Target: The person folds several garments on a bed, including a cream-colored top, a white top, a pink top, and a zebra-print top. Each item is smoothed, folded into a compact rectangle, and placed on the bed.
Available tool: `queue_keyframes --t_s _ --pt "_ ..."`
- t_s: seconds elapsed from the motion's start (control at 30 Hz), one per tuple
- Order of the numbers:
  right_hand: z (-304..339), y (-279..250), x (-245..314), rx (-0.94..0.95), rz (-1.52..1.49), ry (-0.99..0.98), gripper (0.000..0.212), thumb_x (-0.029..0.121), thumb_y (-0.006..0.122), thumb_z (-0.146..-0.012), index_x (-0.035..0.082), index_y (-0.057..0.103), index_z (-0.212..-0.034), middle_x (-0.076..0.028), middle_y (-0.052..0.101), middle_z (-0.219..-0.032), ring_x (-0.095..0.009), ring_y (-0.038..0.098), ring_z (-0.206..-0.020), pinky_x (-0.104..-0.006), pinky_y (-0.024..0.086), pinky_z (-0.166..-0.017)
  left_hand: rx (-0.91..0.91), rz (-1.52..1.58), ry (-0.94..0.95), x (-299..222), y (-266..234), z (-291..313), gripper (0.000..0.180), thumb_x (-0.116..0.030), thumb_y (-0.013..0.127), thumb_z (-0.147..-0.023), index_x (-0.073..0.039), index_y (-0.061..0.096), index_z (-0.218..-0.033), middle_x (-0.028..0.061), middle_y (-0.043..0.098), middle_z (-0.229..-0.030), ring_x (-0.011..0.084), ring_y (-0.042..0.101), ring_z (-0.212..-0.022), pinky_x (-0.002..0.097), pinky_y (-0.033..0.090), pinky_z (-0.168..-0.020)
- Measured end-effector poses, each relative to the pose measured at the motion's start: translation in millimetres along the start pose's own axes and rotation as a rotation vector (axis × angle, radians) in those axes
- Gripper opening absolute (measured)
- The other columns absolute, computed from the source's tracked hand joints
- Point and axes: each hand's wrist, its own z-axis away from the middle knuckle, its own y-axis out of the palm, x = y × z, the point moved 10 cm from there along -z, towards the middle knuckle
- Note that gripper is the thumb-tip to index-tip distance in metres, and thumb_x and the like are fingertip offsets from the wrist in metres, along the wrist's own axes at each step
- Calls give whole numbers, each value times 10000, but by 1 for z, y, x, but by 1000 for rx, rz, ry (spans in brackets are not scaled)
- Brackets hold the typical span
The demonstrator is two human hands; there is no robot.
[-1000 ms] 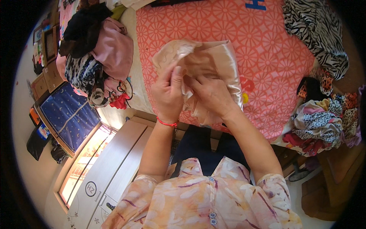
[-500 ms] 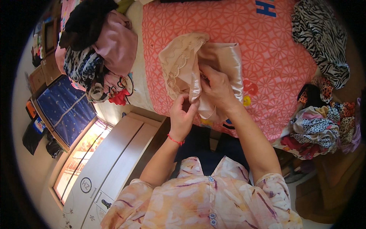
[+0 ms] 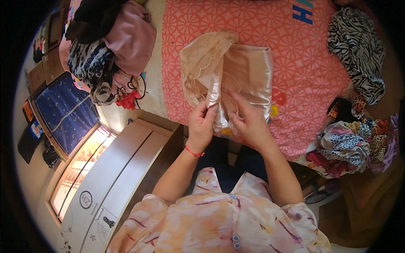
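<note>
A shiny cream satin garment (image 3: 251,67) with a lace trim lies partly spread on the coral patterned bedcover in front of me. Its lace part is folded over to the left, and a thin strap or cord shows on the satin. My left hand (image 3: 201,124), with a red bracelet at the wrist, pinches a glossy folded edge of the garment between thumb and fingers. Against the near part of the satin rests my right hand (image 3: 249,122), its index finger stretched out and the thumb apart from it.
On the bed's left side lies a pile of clothes (image 3: 130,42) in pink, black and mixed prints. A zebra-striped cloth (image 3: 356,55) and a heap of printed clothes (image 3: 348,145) lie along the right edge. A pale cabinet (image 3: 122,168) stands at the lower left.
My right hand has drawn back from inside the garment's fold toward me, and its fingers have spread. My left hand still pinches the edge. The view has shifted slightly.
</note>
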Motion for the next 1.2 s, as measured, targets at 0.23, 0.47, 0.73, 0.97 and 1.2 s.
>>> queue_keyframes --t_s 0.23,0.47,0.73,0.97,1.2 --pt "-15 -1 -22 120 -824 228 357 54 605 -821 -4 534 -1166 -60 593 -1037 -110 562 -911 -244 461 -820 25 -7 -12 -9 -6 6 102 -115 558 -924 -24 552 -970 -32 563 -819 22 496 -672 181 413 -589" --pt "-26 44 -11 275 -246 -112 286 99 581 -799 9 567 -1070 -148 627 -927 -230 613 -832 -314 484 -709 88 -360 55 -20 20 17 96 -88 603 -878 -15 542 -892 -4 530 -592 24 478 -547 215 400 -505" --pt "-15 53 -8 197 38 -341 289 56 492 -807 -3 522 -1088 -226 580 -997 -381 570 -937 -391 476 -779 94 -637 395 -67 8 12 146 -55 644 -818 -7 611 -951 107 623 -817 189 610 -696 285 484 -622" --pt "-6 -27 15 -82 124 -261 378 11 581 -777 10 537 -1152 -196 567 -1087 -348 557 -1009 -392 454 -859 83 -1109 900 -157 15 -75 403 -106 662 -775 -19 554 -1153 137 593 -1084 295 553 -1033 351 433 -895" --pt "-57 -106 81 -533 641 -509 305 57 635 -743 21 599 -1044 -114 619 -957 -300 546 -1017 -451 418 -867 524 -951 337 -105 49 -158 325 -145 621 -849 29 579 -1120 76 625 -1002 151 580 -922 270 459 -824"
